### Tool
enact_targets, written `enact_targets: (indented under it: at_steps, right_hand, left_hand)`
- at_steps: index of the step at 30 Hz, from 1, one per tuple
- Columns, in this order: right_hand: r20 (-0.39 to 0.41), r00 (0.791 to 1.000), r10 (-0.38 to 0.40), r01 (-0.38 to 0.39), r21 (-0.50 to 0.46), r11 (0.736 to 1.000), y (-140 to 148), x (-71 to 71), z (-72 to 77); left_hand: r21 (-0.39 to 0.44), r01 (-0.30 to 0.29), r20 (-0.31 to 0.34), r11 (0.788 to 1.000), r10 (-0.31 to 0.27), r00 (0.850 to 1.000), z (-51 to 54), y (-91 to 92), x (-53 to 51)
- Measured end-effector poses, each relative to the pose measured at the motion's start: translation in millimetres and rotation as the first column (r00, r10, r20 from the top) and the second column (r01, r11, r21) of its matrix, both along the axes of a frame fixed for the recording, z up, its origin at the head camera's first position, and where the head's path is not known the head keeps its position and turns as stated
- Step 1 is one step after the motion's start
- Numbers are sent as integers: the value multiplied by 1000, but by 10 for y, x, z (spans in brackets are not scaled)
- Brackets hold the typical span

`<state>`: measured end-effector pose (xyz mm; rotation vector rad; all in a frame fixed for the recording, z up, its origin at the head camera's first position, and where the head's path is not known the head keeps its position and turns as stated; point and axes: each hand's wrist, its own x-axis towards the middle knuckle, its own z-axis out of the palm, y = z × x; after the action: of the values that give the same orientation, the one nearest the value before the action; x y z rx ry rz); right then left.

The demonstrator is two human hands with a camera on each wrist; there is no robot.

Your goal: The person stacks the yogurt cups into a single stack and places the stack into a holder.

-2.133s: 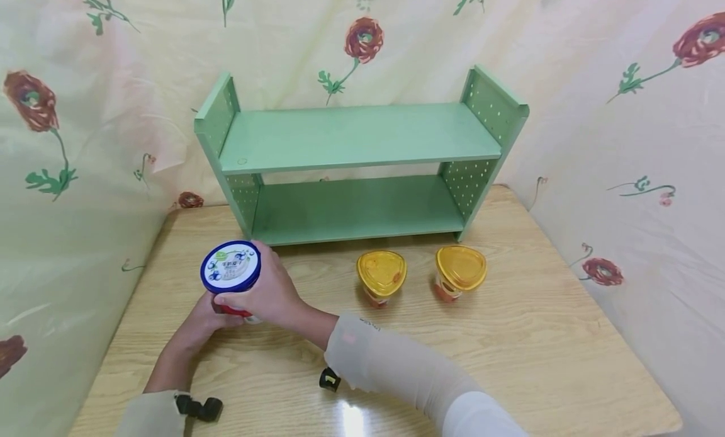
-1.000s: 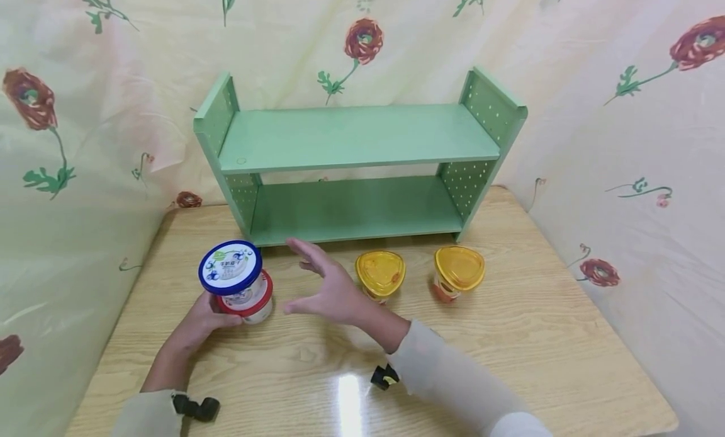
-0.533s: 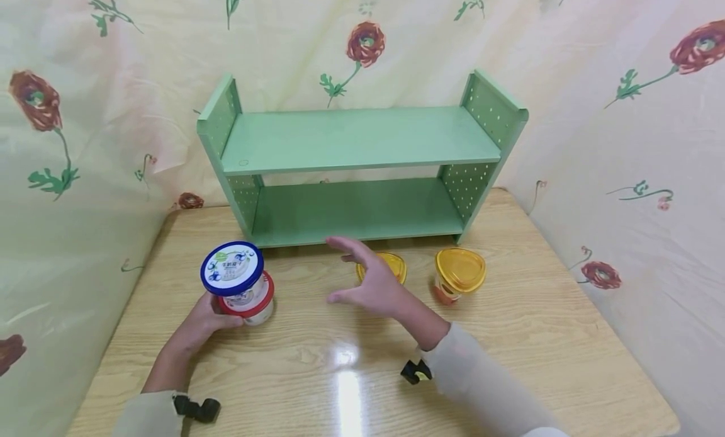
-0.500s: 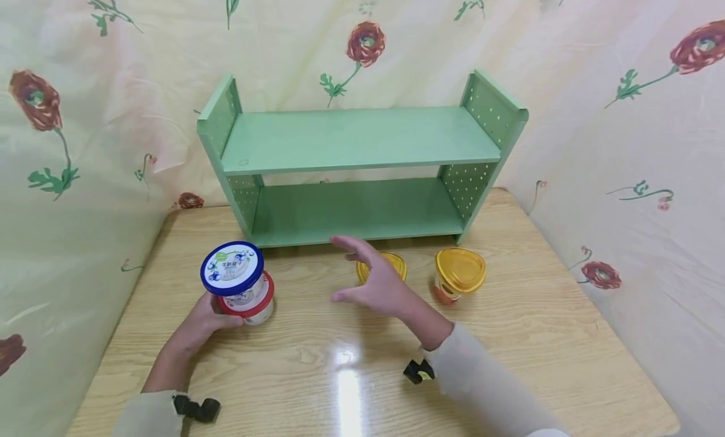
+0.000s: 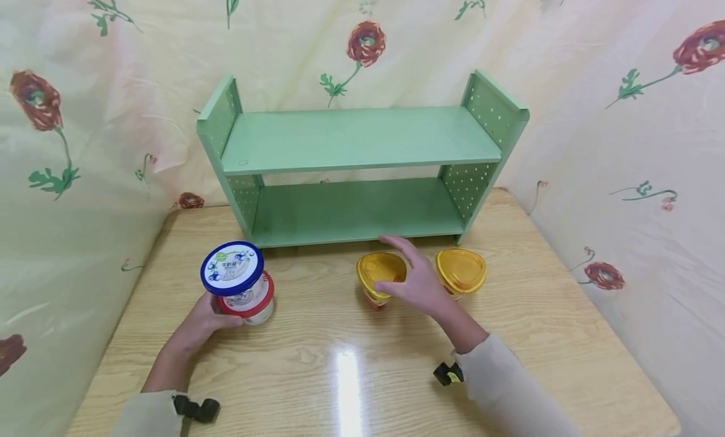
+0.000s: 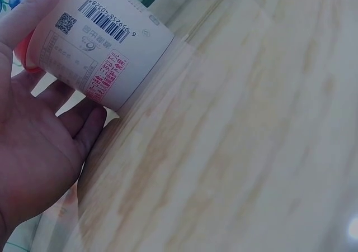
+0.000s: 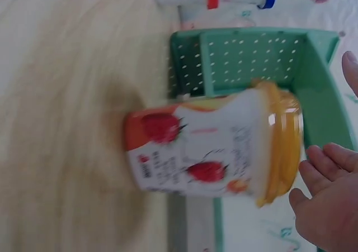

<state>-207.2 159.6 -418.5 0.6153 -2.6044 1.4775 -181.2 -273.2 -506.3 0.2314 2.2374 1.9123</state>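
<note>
One red-lidded tub [image 5: 257, 308] carries a blue-lidded tub [image 5: 231, 268], and I have the left hand [image 5: 201, 323] clamped round the lower one; my right hand [image 5: 421, 286], thumb and fingers apart, is just beside the left yellow-lidded cup [image 5: 372, 276], which stands upright on the table [image 5: 300, 349] before the green shelf [image 5: 362, 135]

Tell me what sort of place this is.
Probably a staged tabletop workspace, judging by the pale wood-grain table, the green two-tier shelf with perforated ends, and cream floral sheeting behind and on both sides.
</note>
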Motion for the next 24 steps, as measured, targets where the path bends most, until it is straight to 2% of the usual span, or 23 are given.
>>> enact_targets:
  at_steps: [6,14,24]
  right_hand:
    - [66,997,-29,27,24,999,87,-6,-161]
    - [240,971,21,-1,-85,996,114,-52,-338]
    - [272,961,40,-8,-118,993,137,-98,-473]
  left_hand:
    - [4,-4,20,1000,4,1000,24,15,10]
    - [-13,-3,25,1000,3,1000,11,1,3]
    - [14,12,-12,1000,-11,1000,-56,-34,-28]
